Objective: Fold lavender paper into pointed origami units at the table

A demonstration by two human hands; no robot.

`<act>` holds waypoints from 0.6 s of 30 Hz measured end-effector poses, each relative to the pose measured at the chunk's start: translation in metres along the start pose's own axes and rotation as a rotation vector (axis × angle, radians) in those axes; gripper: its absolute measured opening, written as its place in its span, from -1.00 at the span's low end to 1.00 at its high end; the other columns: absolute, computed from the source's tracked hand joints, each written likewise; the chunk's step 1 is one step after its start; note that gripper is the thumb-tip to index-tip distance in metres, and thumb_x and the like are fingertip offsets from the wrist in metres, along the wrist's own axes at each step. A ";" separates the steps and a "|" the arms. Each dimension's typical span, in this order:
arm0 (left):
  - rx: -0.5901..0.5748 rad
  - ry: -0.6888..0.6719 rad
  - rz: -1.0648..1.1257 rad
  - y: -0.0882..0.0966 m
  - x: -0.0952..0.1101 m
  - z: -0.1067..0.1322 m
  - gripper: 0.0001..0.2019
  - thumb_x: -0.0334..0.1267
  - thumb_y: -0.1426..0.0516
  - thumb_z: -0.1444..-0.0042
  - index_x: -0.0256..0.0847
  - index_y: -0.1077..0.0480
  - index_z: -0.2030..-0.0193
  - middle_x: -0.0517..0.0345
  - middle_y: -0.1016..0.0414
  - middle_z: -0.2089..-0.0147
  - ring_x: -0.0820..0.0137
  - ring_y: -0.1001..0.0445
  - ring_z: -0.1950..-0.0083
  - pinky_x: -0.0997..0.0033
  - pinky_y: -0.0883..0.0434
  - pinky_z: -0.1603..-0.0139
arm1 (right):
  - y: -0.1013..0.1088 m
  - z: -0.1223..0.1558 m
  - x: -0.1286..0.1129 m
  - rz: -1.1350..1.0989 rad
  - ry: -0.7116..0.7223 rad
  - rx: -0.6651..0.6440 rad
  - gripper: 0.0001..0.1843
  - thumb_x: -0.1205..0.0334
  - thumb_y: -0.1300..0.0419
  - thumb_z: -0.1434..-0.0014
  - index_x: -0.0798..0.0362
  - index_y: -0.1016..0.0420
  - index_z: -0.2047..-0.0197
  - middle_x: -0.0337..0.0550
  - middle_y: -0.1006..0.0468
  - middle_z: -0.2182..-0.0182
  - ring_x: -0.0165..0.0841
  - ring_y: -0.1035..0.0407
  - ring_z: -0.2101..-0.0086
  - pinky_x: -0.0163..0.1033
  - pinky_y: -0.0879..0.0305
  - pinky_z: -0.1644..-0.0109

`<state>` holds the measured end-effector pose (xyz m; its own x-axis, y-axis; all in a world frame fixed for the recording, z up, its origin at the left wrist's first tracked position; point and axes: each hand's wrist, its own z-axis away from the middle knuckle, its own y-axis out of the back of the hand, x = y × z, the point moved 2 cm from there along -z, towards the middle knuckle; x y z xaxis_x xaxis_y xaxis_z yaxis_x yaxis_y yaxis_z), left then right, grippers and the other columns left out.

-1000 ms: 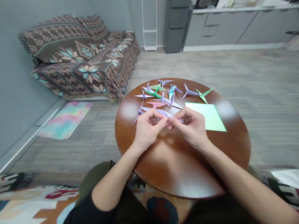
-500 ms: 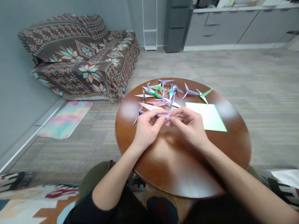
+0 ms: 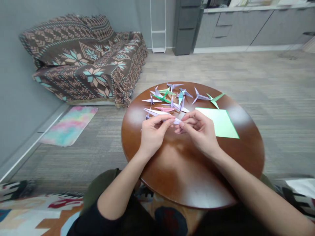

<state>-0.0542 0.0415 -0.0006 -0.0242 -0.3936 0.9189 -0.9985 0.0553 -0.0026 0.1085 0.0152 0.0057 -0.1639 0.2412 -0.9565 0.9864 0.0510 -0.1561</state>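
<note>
Both hands meet above the middle of a round brown table (image 3: 187, 183). My left hand (image 3: 154, 136) and my right hand (image 3: 200, 131) pinch a pale lilac folded paper piece (image 3: 159, 113), whose long point sticks out to the left. Fingers of both hands are closed on it. Behind the hands lie several finished paper cranes (image 3: 172, 96) in lilac, green, pink and blue. A flat green paper sheet (image 3: 220, 123) rests just right of my right hand.
A sofa under a brown patterned throw (image 3: 83, 62) stands at the back left, with a pastel mat (image 3: 69, 126) on the floor beside it. Grey cabinets (image 3: 236, 28) line the far wall. A patterned rug (image 3: 31, 213) lies by my knees.
The hands have lifted and turned the lilac piece slightly; its long point now shows further out to the left. Both hands shifted a little away from me.
</note>
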 end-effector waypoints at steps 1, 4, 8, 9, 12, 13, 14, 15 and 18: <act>0.005 0.001 -0.001 0.000 0.000 0.000 -0.91 -0.25 -0.34 -0.18 -0.19 -0.69 0.24 0.12 -0.72 0.26 0.39 -0.64 0.34 0.42 -0.61 0.22 | 0.000 0.000 0.000 -0.004 -0.004 0.001 -0.71 0.06 -0.46 -0.17 0.00 -0.46 0.26 -0.22 -0.70 0.45 -0.33 -0.63 0.46 -0.20 -0.66 0.27; 0.015 -0.005 -0.009 0.000 -0.001 0.000 -0.90 -0.23 -0.34 -0.18 -0.19 -0.69 0.25 0.12 -0.72 0.28 0.40 -0.63 0.35 0.42 -0.60 0.23 | -0.001 0.000 0.000 0.008 0.003 -0.011 -0.70 0.00 -0.43 -0.20 0.00 -0.48 0.24 -0.21 -0.70 0.44 -0.32 -0.63 0.45 -0.17 -0.67 0.27; -0.061 -0.007 -0.034 0.000 -0.001 -0.001 -0.83 -0.15 -0.32 -0.22 -0.20 -0.68 0.21 0.07 -0.72 0.21 0.34 -0.65 0.26 0.38 -0.61 0.15 | 0.000 -0.001 0.001 0.090 0.065 -0.014 -0.71 0.04 -0.49 -0.13 0.00 -0.55 0.23 -0.19 -0.70 0.39 -0.30 -0.63 0.40 -0.16 -0.67 0.23; -0.086 -0.018 -0.051 0.002 -0.002 -0.002 -0.79 -0.11 -0.29 -0.25 -0.18 -0.67 0.12 0.04 -0.72 0.11 0.30 -0.67 0.16 0.35 -0.61 0.08 | 0.002 -0.002 0.002 0.113 0.075 0.002 -0.73 0.06 -0.50 -0.12 0.00 -0.57 0.25 -0.19 -0.70 0.39 -0.30 -0.63 0.39 -0.17 -0.66 0.22; 0.008 -0.138 -0.165 0.018 0.001 -0.010 -0.55 -0.04 -0.22 -0.32 -0.03 -0.46 -0.31 -0.02 -0.46 -0.39 0.18 -0.47 -0.35 0.24 -0.50 -0.25 | 0.009 -0.006 0.005 0.213 0.103 0.060 -0.84 0.14 -0.43 -0.19 0.00 -0.57 0.31 -0.23 -0.65 0.42 -0.32 -0.61 0.41 -0.20 -0.60 0.24; 0.102 -0.195 -0.231 0.026 0.003 -0.013 -0.47 -0.04 -0.24 -0.31 -0.01 -0.37 -0.39 0.00 -0.31 -0.50 0.15 -0.32 -0.48 0.19 -0.40 -0.37 | 0.011 -0.008 0.005 0.281 0.123 0.045 -0.88 0.18 -0.40 -0.21 0.00 -0.58 0.31 -0.23 -0.65 0.42 -0.32 -0.59 0.41 -0.21 -0.57 0.25; 0.154 -0.236 -0.295 0.033 0.006 -0.016 -0.42 -0.04 -0.25 -0.30 -0.02 -0.33 -0.42 -0.01 -0.22 -0.55 0.12 -0.20 -0.55 0.15 -0.30 -0.46 | 0.012 -0.009 0.005 0.374 0.149 0.000 -0.91 0.22 -0.38 -0.22 0.00 -0.58 0.32 -0.23 -0.65 0.41 -0.33 -0.57 0.40 -0.21 -0.54 0.26; 0.133 -0.242 -0.354 0.038 0.007 -0.019 -0.44 -0.04 -0.25 -0.30 -0.05 -0.36 -0.40 -0.02 -0.27 -0.53 0.11 -0.21 -0.54 0.11 -0.26 -0.48 | 0.013 -0.011 0.004 0.477 0.174 -0.064 -0.92 0.26 -0.36 -0.22 0.00 -0.59 0.33 -0.22 -0.65 0.40 -0.33 -0.54 0.39 -0.21 -0.50 0.26; -0.236 -0.084 -0.467 0.041 0.007 -0.023 -0.68 -0.09 -0.19 -0.34 -0.12 -0.60 -0.13 0.00 -0.65 -0.17 0.13 -0.57 -0.23 0.14 -0.42 -0.33 | 0.013 -0.012 0.002 0.649 0.229 -0.229 -0.91 0.34 -0.31 -0.23 -0.01 -0.57 0.33 -0.22 -0.63 0.40 -0.33 -0.49 0.40 -0.22 -0.43 0.28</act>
<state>-0.0938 0.0617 0.0150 0.4069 -0.4976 0.7660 -0.8657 0.0576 0.4973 0.1212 0.0276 0.0048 0.4308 0.4873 -0.7596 0.8627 0.0247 0.5052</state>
